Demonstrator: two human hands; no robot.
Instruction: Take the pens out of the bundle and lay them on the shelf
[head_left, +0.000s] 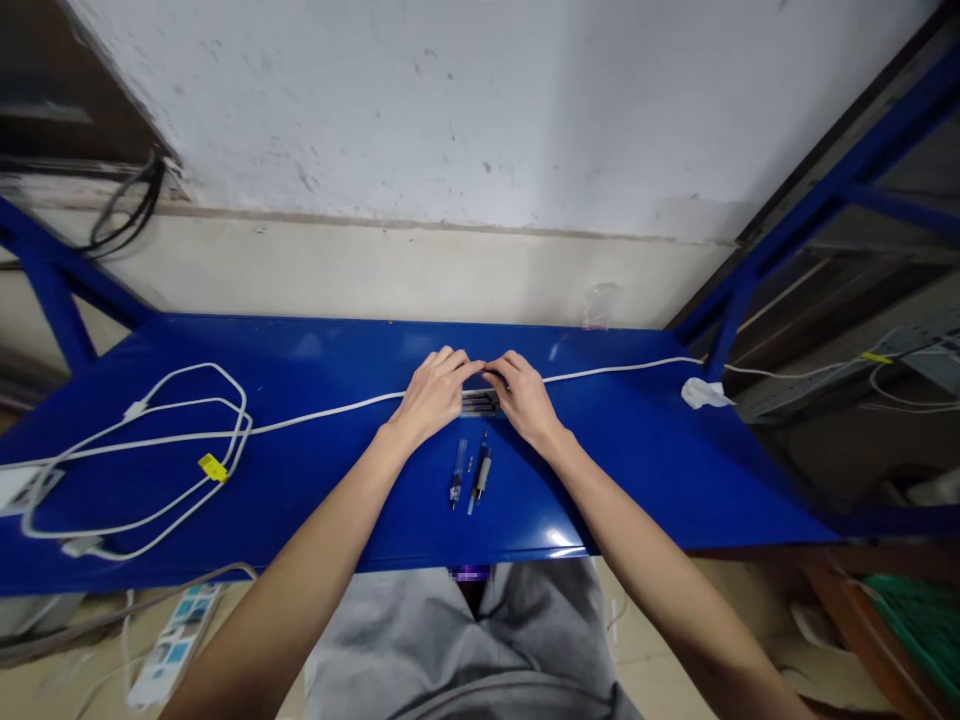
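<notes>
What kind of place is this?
Probably a small workshop or assembly station, though nothing in view confirms it. Clues: a glossy blue workbench with blue metal supports, and small pen parts, including a slim clear plastic barrel, laid out on it.

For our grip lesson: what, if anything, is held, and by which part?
It cannot be told: between left hand and right hand, details are too small.

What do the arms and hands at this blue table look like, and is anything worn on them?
They are a person's bare arms and hands. The left hand and right hand wear no gloves. No sleeve shows on the left forearm or right forearm, and I see no watch. Any ring is too small to tell.
</notes>
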